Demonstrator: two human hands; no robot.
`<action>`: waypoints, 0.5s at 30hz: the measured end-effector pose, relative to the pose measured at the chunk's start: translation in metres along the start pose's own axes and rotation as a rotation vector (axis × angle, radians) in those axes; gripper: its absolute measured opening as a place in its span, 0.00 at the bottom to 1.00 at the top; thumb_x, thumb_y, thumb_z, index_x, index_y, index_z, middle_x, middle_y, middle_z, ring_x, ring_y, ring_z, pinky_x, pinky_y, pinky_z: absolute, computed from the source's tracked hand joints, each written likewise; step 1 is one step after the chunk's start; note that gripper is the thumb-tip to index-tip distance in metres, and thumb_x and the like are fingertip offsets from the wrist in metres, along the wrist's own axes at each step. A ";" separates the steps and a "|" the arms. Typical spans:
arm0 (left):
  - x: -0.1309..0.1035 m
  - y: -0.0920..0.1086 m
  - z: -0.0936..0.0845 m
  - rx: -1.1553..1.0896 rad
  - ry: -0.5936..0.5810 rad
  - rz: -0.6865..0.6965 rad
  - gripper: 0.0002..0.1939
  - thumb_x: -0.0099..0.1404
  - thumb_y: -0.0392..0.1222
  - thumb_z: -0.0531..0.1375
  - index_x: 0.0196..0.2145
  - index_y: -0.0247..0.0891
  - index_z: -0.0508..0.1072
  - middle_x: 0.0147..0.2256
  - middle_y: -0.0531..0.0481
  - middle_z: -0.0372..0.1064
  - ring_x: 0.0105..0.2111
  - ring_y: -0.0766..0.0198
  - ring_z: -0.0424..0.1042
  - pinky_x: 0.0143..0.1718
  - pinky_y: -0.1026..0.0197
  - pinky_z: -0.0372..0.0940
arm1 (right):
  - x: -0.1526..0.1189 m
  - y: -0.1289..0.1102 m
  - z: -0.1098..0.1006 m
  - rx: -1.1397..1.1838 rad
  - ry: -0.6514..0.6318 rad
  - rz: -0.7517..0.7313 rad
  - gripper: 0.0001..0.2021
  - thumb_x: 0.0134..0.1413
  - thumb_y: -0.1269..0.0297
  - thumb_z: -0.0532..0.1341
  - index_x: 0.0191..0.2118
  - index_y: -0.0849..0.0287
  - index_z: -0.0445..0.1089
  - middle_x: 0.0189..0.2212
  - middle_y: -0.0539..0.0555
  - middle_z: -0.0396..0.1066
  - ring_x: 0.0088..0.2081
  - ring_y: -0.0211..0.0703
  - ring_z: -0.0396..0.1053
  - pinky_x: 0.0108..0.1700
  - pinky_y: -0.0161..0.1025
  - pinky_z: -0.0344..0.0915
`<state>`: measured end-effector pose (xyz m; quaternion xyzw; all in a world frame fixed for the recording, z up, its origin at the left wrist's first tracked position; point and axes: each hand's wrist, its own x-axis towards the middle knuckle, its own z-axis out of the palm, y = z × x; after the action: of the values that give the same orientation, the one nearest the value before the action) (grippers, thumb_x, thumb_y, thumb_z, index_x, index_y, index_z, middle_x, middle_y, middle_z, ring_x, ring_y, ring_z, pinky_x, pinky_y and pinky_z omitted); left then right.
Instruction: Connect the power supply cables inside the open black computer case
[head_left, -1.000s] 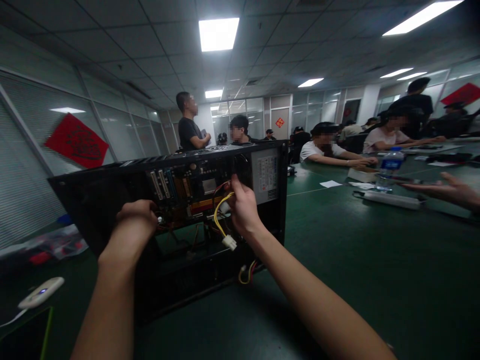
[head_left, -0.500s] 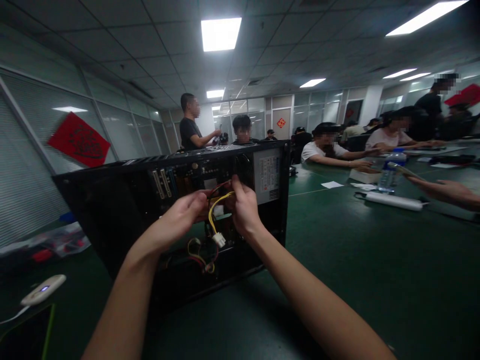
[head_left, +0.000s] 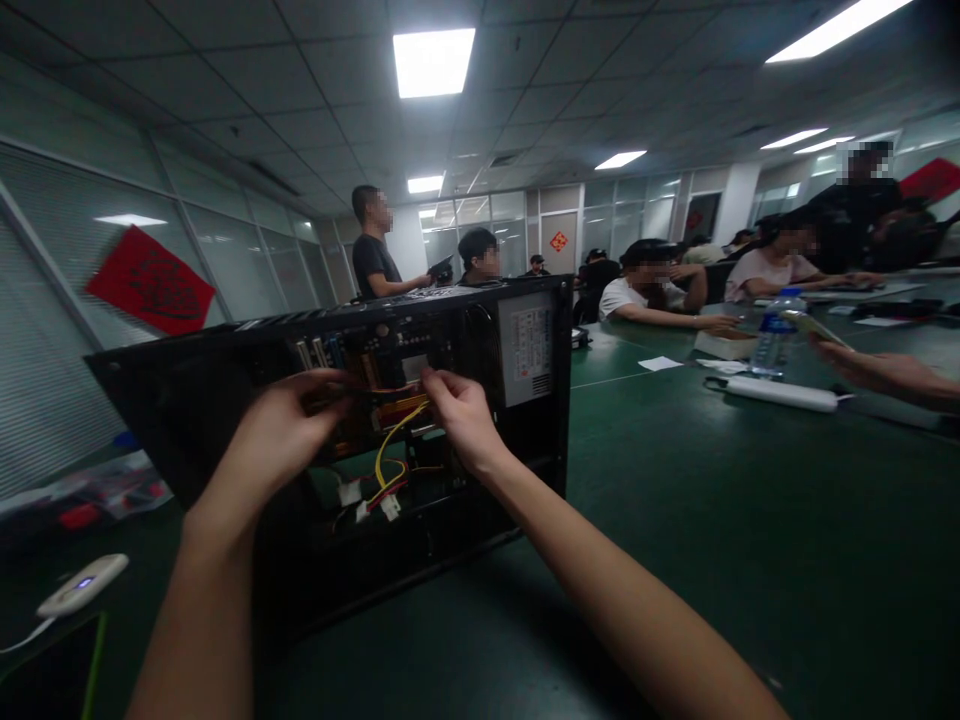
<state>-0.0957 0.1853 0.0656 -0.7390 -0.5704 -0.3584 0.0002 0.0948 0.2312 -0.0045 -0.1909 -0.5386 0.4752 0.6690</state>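
Computer case (head_left: 375, 555) stands open-sided on the green table (head_left: 712, 560). The right hand (head_left: 469, 420) pinches thin wires (head_left: 395, 391) at its opening; the left hand (head_left: 289, 425) is blurred, and I cannot tell whether its fingers grip them. It blocks part of the circuit board, while yellow leads (head_left: 381, 455) dangle across the opening. Rightward lie a bottle (head_left: 778, 332), white bar (head_left: 780, 393) and open box (head_left: 726, 344); leftward, a plastic bag (head_left: 105, 498) and white device (head_left: 84, 585).
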 end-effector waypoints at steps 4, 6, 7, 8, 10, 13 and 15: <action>0.006 -0.011 0.006 0.326 -0.016 -0.051 0.23 0.62 0.46 0.53 0.51 0.42 0.77 0.51 0.43 0.74 0.47 0.48 0.75 0.48 0.52 0.69 | 0.000 0.006 -0.001 -0.054 -0.132 0.046 0.15 0.46 0.50 0.68 0.30 0.59 0.73 0.27 0.49 0.72 0.31 0.36 0.67 0.34 0.33 0.63; 0.009 -0.014 0.011 0.453 -0.033 -0.101 0.22 0.63 0.46 0.52 0.49 0.45 0.78 0.52 0.44 0.74 0.46 0.47 0.75 0.43 0.53 0.70 | 0.000 0.007 -0.002 -0.046 -0.191 0.057 0.13 0.44 0.55 0.69 0.33 0.58 0.74 0.31 0.50 0.74 0.35 0.38 0.71 0.39 0.34 0.65; 0.010 -0.016 0.013 0.492 -0.046 -0.121 0.21 0.63 0.46 0.52 0.48 0.46 0.79 0.52 0.44 0.74 0.45 0.47 0.75 0.41 0.54 0.70 | -0.001 0.007 -0.002 -0.046 -0.221 0.054 0.12 0.44 0.58 0.70 0.34 0.58 0.74 0.33 0.50 0.75 0.37 0.39 0.72 0.41 0.36 0.66; 0.012 -0.018 0.015 0.514 -0.056 -0.137 0.21 0.63 0.47 0.52 0.48 0.47 0.79 0.51 0.45 0.74 0.45 0.47 0.75 0.39 0.55 0.70 | -0.002 0.006 -0.002 -0.063 -0.255 0.042 0.12 0.45 0.60 0.69 0.36 0.58 0.74 0.35 0.51 0.76 0.39 0.40 0.73 0.43 0.37 0.67; 0.015 -0.023 0.018 0.499 -0.065 -0.165 0.22 0.63 0.47 0.51 0.48 0.47 0.79 0.49 0.45 0.76 0.44 0.48 0.76 0.36 0.58 0.69 | -0.004 0.003 -0.003 -0.135 -0.328 -0.003 0.12 0.47 0.63 0.68 0.40 0.58 0.75 0.40 0.52 0.77 0.43 0.42 0.73 0.48 0.40 0.67; 0.019 -0.027 0.019 0.379 -0.062 -0.208 0.22 0.63 0.48 0.50 0.47 0.45 0.79 0.44 0.45 0.79 0.39 0.50 0.77 0.32 0.61 0.67 | -0.008 -0.001 -0.006 -0.256 -0.438 -0.124 0.17 0.52 0.63 0.66 0.49 0.56 0.74 0.48 0.54 0.75 0.50 0.46 0.72 0.54 0.43 0.66; 0.018 -0.025 0.017 0.288 -0.030 -0.221 0.22 0.63 0.49 0.50 0.46 0.42 0.79 0.43 0.44 0.79 0.37 0.51 0.77 0.30 0.61 0.65 | -0.008 -0.001 -0.008 -0.303 -0.463 -0.181 0.23 0.53 0.63 0.66 0.56 0.53 0.70 0.50 0.54 0.74 0.50 0.45 0.72 0.53 0.43 0.67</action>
<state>-0.1063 0.2162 0.0522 -0.6694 -0.6936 -0.2598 0.0578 0.1031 0.2258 -0.0112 -0.1262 -0.7567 0.3587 0.5318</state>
